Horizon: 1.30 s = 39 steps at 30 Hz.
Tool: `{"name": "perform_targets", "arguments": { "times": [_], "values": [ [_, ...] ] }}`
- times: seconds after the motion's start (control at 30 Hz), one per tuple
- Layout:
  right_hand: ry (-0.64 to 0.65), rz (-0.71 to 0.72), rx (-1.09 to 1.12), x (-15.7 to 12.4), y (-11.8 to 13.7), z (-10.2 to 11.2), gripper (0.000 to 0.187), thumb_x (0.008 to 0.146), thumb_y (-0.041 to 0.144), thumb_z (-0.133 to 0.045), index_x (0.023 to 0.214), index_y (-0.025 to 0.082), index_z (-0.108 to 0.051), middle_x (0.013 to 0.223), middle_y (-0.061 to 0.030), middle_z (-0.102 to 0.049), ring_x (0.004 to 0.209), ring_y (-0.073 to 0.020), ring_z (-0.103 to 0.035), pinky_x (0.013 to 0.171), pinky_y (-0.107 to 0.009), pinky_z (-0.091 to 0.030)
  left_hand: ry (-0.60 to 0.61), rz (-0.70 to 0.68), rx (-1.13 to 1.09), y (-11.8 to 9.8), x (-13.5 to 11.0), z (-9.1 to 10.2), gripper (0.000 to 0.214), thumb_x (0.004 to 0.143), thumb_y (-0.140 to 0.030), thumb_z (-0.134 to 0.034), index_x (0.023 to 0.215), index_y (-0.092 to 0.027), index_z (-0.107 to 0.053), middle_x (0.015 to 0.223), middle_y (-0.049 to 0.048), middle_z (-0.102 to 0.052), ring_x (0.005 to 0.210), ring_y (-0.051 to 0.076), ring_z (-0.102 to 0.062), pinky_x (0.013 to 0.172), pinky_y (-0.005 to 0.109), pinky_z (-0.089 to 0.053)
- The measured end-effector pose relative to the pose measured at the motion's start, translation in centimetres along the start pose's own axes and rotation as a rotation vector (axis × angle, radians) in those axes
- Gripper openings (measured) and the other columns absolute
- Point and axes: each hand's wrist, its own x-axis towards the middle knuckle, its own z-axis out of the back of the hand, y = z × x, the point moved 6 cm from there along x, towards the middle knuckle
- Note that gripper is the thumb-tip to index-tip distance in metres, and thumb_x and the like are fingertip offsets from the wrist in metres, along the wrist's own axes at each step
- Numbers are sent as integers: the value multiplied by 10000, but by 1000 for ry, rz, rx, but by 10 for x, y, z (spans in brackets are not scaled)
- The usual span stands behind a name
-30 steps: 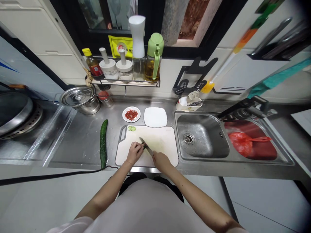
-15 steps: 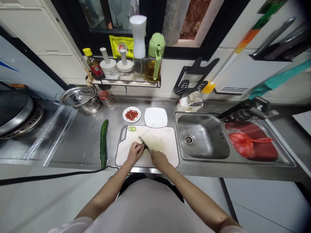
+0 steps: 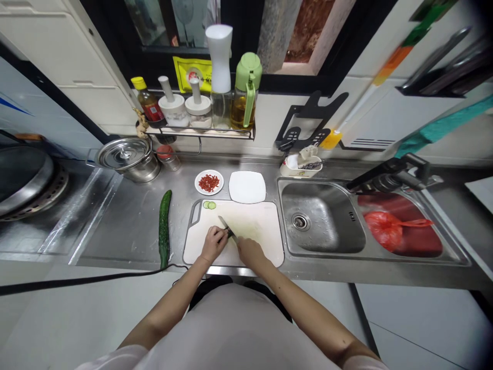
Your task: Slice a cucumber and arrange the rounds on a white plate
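Left fingers: pinched together on a dark piece over our board.
Right fingers: wrapped around our knife.
Slip risk: if the piece rolls, we could cut ourselves.

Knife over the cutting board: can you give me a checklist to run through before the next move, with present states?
1. Knife held by right hand: ok.
2. Dark green piece held by left hand: ok.
3. Left hand clear of the edge: cannot tell; close, gap too small to judge.
4. Cutting board flat on the counter: ok.
5. Cucumber slices apart from the blade: ok, beyond its tip.
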Motion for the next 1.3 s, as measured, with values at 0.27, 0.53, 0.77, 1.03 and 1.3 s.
{"name": "perform_targets", "arguments": {
  "times": [0.27, 0.53, 0.77, 1.03, 1.3],
  "values": [
    [0, -5, 6, 3, 1, 0, 286, 977, 190, -321, 1162, 125, -529, 1000, -147, -675, 996, -220, -643, 793, -299, -456, -8, 1, -8, 0, 0, 0, 134, 906, -234, -530, 804, -222, -615, 786, 37, -568, 810, 167, -546, 722, 339, -485],
    [-33, 20, -12, 8, 3, -3, 276, 974, 186, -326, 1139, 120, -537, 999, -144, -677, 978, -222, -650, 788, -304, -467, -15, 0, 2, -1, 1, 0, 143, 909, -233, -526, 787, -215, -599, 778, 34, -553, 795, 164, -537, 718, 335, -480],
    [-69, 25, -15, 13, 4, -6, 277, 976, 181, -317, 1142, 124, -532, 992, -136, -679, 973, -221, -653, 777, -301, -476, -17, -2, 3, -1, 1, 1, 146, 902, -226, -537, 767, -208, -589, 789, 36, -562, 807, 163, -543, 717, 324, -474],
    [-94, 39, -17, 18, 5, -8, 277, 979, 177, -303, 1131, 136, -530, 968, -134, -682, 954, -226, -661, 763, -309, -483, 4, 13, 9, 0, 1, 0, 130, 909, -227, -521, 817, -205, -612, 798, 35, -558, 820, 159, -532, 740, 314, -472],
    [-111, 32, -11, 23, 5, -11, 257, 984, 193, -314, 1100, 143, -538, 967, -129, -680, 940, -208, -661, 767, -294, -471, 15, 45, 7, 1, 1, 0, 171, 916, -250, -508, 778, -204, -598, 793, 38, -554, 823, 161, -535, 762, 323, -476]
  ]
}}
